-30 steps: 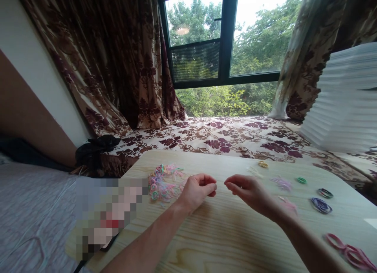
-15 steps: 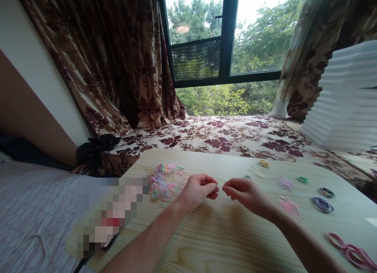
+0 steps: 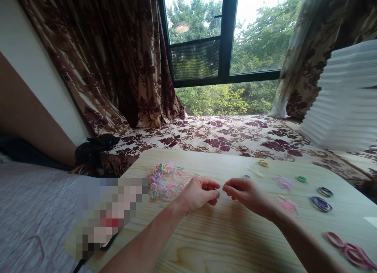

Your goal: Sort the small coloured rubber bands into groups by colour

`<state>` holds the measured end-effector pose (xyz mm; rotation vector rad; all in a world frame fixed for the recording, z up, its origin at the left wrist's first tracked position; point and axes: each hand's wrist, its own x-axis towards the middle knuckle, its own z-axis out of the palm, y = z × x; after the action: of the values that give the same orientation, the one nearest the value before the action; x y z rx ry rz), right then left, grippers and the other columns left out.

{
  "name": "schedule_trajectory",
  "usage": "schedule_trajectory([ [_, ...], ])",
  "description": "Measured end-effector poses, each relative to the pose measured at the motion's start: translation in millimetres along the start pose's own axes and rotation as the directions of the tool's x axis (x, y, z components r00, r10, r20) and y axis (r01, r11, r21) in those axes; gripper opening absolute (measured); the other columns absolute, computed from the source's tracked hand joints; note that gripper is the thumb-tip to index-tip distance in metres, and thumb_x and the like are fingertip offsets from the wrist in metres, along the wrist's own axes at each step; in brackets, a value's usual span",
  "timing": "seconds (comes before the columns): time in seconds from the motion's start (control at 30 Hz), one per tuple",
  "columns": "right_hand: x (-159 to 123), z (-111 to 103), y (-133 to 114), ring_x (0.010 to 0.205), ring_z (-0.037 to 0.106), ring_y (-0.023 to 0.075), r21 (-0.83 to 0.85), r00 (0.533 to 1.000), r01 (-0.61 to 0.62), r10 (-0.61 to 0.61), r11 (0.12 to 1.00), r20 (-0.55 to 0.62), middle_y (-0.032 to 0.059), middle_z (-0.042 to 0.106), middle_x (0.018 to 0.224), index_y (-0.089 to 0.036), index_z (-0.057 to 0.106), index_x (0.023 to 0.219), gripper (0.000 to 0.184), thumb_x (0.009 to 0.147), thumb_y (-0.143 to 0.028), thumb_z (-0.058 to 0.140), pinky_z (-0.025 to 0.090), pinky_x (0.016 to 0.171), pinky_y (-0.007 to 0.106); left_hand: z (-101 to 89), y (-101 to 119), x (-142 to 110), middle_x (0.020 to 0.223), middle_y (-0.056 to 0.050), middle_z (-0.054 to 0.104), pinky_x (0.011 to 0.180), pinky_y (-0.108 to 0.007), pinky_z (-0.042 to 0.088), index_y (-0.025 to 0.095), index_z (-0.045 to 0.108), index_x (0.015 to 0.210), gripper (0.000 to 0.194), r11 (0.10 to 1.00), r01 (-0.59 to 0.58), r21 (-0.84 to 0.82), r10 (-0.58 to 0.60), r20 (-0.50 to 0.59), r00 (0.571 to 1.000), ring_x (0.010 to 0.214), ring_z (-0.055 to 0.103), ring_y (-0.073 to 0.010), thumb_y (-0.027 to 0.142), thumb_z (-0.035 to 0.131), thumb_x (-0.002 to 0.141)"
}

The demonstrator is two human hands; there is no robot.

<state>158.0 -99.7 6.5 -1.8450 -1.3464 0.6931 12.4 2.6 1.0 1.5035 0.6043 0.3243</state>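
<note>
My left hand (image 3: 203,193) and my right hand (image 3: 242,190) face each other above the middle of the wooden table, fingertips nearly meeting. The right fingers are pinched together. On the left, thumb and index finger curl in with a small gap between them. Something tiny and pale seems to lie between the fingertips, too small to make out. Close to my left hand is a heap of colourful small hair ties (image 3: 159,182). Beyond my right hand lie a lilac bunch (image 3: 282,182), a pink bunch (image 3: 288,205) and a pale yellow bunch (image 3: 255,171) of small bands.
Along the right side lie a yellow hair tie (image 3: 263,163), a green hair tie (image 3: 301,179), a dark multicoloured one (image 3: 325,192), dark blue hair ties (image 3: 321,204) and larger pink ones (image 3: 355,253). A blurred-out object (image 3: 113,218) sits at the table's left edge (image 3: 132,173).
My left thumb has moved down and a little apart from the index finger. The right hand stays almost where it was, and the piles look the same.
</note>
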Motion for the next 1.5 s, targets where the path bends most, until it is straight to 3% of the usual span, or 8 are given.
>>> schedule_trajectory([
  [0.2,-2,1,-5,0.051,0.044,0.0102,-0.006,1.000,0.011,-0.011,1.000,-0.022,-0.0018,0.054,0.053,-0.016,0.067,0.066,0.027,0.074,-0.037,0.052,0.033,0.048,0.022,1.8,2,0,0.060,-0.002,0.060,0.051,-0.019,0.044,0.009,0.068,0.074,0.017,0.999,-0.034,0.020,0.035,-0.042,0.999,0.051,0.054,-0.0078,0.022,0.065,0.064],
  [0.5,-1,-4,-5,0.054,0.047,0.0105,0.020,0.994,0.059,-0.056,0.998,-0.092,-0.0005,0.059,0.057,-0.016,0.068,0.067,0.027,0.074,-0.038,0.055,0.035,0.049,0.021,4.3,0,1,0.056,0.000,0.058,0.051,-0.019,0.044,0.010,0.066,0.072,0.014,0.999,-0.035,-0.008,0.034,-0.063,0.997,0.050,0.054,-0.0075,0.021,0.064,0.063],
  [0.63,-4,-29,0,0.054,0.049,0.0114,-0.020,0.992,-0.028,0.026,0.999,-0.125,0.0000,0.059,0.056,-0.016,0.070,0.070,0.031,0.071,-0.043,0.055,0.037,0.050,0.022,3.3,-1,3,0.054,0.001,0.058,0.050,-0.018,0.042,0.009,0.064,0.070,0.012,0.999,-0.040,0.030,0.042,-0.080,0.996,0.047,0.052,-0.0067,0.019,0.062,0.064],
  [0.77,-10,-69,25,0.059,0.055,0.0145,-0.097,0.978,-0.151,0.134,0.984,-0.159,0.0027,0.064,0.061,-0.015,0.072,0.073,0.033,0.068,-0.044,0.056,0.042,0.056,0.024,2.8,-3,5,0.052,0.002,0.056,0.048,-0.019,0.041,0.009,0.063,0.071,0.012,0.998,-0.047,0.037,0.051,-0.097,0.994,0.044,0.050,-0.0064,0.019,0.061,0.064],
  [0.93,-21,-111,67,0.060,0.058,0.0171,-0.332,0.907,-0.346,0.222,0.877,-0.359,0.0043,0.067,0.063,-0.017,0.071,0.071,0.030,0.070,-0.039,0.051,0.041,0.054,0.025,2.9,-3,6,0.054,0.001,0.057,0.052,-0.019,0.043,0.009,0.062,0.073,0.012,0.999,-0.049,0.003,0.049,-0.108,0.993,0.048,0.052,-0.0069,0.017,0.061,0.063],
  [1.07,-31,-128,78,0.063,0.061,0.0190,-0.450,0.828,-0.518,0.296,0.727,-0.475,0.0043,0.069,0.066,-0.021,0.073,0.073,0.030,0.072,-0.040,0.050,0.039,0.052,0.025,2.4,-3,5,0.059,0.000,0.059,0.056,-0.019,0.044,0.010,0.063,0.074,0.012,0.998,-0.054,0.024,0.056,-0.117,0.992,0.053,0.053,-0.0072,0.015,0.061,0.063],
  [1.23,-38,-129,66,0.070,0.063,0.0220,-0.527,0.775,-0.628,0.396,0.573,-0.493,0.0058,0.070,0.074,-0.023,0.073,0.076,0.030,0.074,-0.038,0.047,0.037,0.051,0.026,1.6,-7,7,0.059,0.000,0.059,0.055,-0.019,0.043,0.010,0.063,0.073,0.011,0.997,-0.064,0.039,0.068,-0.116,0.991,0.053,0.053,-0.0072,0.016,0.061,0.064],
  [1.5,-38,-122,58,0.075,0.063,0.0241,-0.550,0.766,-0.641,0.415,0.534,-0.490,0.0075,0.070,0.076,-0.023,0.072,0.076,0.031,0.075,-0.039,0.046,0.035,0.051,0.026,1.5,-11,9,0.058,0.000,0.059,0.055,-0.020,0.043,0.011,0.064,0.073,0.012,0.996,-0.084,0.037,0.088,-0.113,0.990,0.052,0.052,-0.0077,0.018,0.061,0.063],
])
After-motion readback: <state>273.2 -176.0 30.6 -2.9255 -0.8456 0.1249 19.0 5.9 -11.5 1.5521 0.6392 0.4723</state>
